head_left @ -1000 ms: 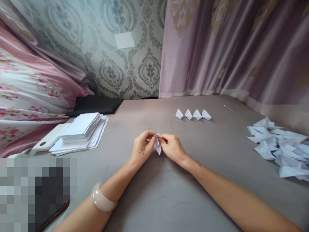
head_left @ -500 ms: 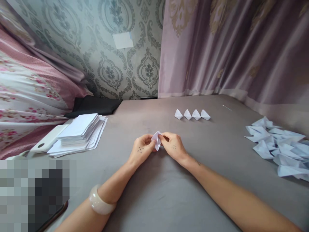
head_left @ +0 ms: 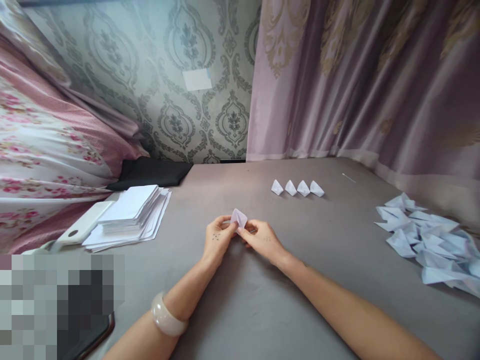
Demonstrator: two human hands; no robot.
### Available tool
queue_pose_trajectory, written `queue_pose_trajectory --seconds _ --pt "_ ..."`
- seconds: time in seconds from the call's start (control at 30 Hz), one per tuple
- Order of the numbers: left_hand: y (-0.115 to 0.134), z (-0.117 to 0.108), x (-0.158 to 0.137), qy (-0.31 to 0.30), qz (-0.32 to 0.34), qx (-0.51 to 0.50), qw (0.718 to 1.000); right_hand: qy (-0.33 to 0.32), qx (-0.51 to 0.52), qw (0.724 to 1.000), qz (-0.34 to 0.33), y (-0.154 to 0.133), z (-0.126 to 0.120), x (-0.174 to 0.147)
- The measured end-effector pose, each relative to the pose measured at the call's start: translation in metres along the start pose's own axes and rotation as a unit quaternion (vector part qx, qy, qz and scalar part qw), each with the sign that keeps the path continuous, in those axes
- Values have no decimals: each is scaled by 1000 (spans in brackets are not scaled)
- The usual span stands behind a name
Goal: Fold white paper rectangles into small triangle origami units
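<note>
A small folded piece of white paper (head_left: 239, 218) is pinched between both hands, above the middle of the grey cloth surface (head_left: 247, 305). My left hand (head_left: 218, 237) grips it from the left, thumb in front. From the right, my right hand (head_left: 262, 239) closes on its lower edge, its thumb close to the left thumb. The fingers behind the paper are mostly hidden. Beyond the hands, to the right, several small folded paper shapes (head_left: 303, 188) stand in a row, apart from each other.
A stack of white paper sheets (head_left: 129, 205) lies at the left, by a white flat object (head_left: 84, 223) and a black folded cloth (head_left: 153, 172). Folded papers (head_left: 431, 235) are heaped at the right. A thin white stick (head_left: 349, 177) lies near the curtain (head_left: 318, 100).
The folded paper has turned in my fingers and shows a broader face, pointing up. My right thumb has moved down and inward toward the left thumb. The whole view has shifted slightly.
</note>
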State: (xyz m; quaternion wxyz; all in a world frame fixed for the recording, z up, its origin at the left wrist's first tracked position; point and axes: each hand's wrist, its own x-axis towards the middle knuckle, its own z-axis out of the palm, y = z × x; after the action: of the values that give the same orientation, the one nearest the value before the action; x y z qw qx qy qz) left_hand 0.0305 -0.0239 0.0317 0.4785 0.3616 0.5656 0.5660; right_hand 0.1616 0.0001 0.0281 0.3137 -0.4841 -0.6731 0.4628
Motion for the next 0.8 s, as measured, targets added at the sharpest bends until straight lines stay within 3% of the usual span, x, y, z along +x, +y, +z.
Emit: queue_pose_trajectory --seconds 0.17,0.37,0.57,0.7,0.8 --pt "0 4 0 -4 -4 55 998 24 -86 996 21 -1 -3 4" --pt "3 7 -3 -45 44 51 997 75 -205 975 -29 -11 -12 -5" --pt "-4 -3 5 -79 62 137 985 57 -395 912 -97 -16 -18 -12" --pt "0 -12 9 -137 85 227 961 24 -364 926 -94 -16 -26 -6" --pt "7 -15 12 -137 126 340 922 -6 -340 936 -91 -13 -31 0"
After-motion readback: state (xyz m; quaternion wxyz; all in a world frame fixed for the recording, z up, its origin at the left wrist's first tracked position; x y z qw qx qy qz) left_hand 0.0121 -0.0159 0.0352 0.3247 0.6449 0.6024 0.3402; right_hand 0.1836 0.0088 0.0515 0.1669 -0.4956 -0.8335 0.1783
